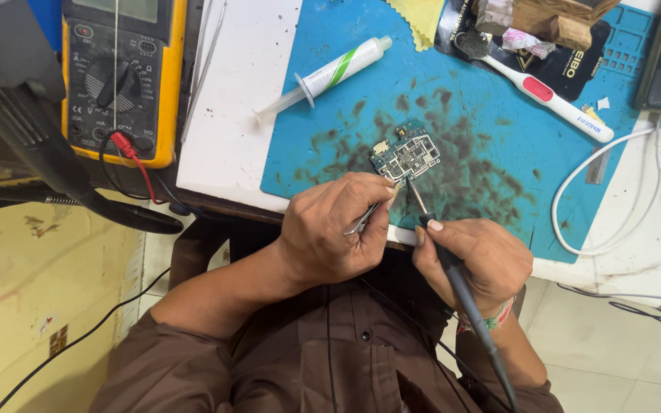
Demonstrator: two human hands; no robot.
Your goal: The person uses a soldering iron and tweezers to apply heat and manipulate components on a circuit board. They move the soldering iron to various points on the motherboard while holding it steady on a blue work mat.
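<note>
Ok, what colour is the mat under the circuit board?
Blue with dark brown stains: the mat under the circuit board, head view.

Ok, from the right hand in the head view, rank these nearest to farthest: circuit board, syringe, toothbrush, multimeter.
From the right hand, which holds the soldering iron:
1. Circuit board, just above, on the blue mat.
2. Toothbrush, upper right.
3. Syringe, upper left.
4. Multimeter, far left, off the mat.

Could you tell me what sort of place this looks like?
Probably an electronics repair bench: a small circuit board lies on a stained blue work mat, a soldering iron touches it, and a yellow multimeter stands nearby.
</note>
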